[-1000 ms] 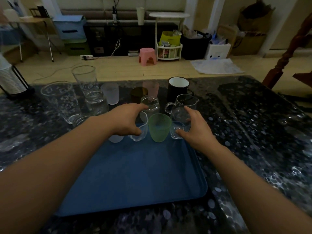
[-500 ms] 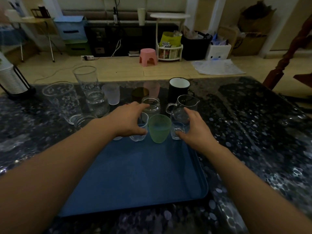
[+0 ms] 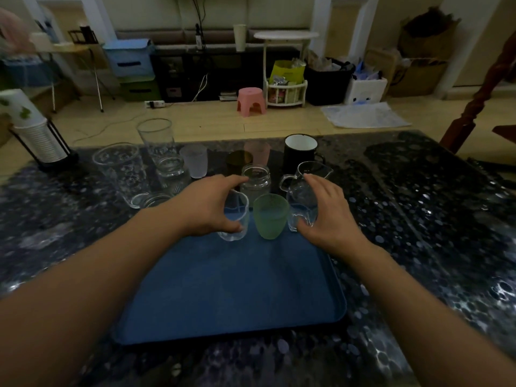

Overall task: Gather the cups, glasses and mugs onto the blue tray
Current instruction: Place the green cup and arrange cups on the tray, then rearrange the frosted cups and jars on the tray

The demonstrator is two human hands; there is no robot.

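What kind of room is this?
Probably a lived-in home, a dining or living area. A dark patterned table holds assorted drinkware, and behind it sit a pink stool, storage boxes and a power strip on the wooden floor.

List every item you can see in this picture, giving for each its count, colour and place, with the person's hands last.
blue tray: 1, blue, near table centre
green frosted cup: 1, green, tray's far edge
wavy clear glass: 1, clear, left of green cup
small clear mug: 1, clear, right of green cup
glass pitcher: 1, clear, behind the small mug
glass jar: 1, clear, behind green cup
black mug: 1, black, white inside, far table
amber cup: 1, brown, far table
frosted tumbler: 1, whitish, far left
tall clear glasses: 2 upright, far left
paper cup stack: 1, white, left edge
pink stool: 1, floor
left hand: on wavy glass
right hand: by small mug
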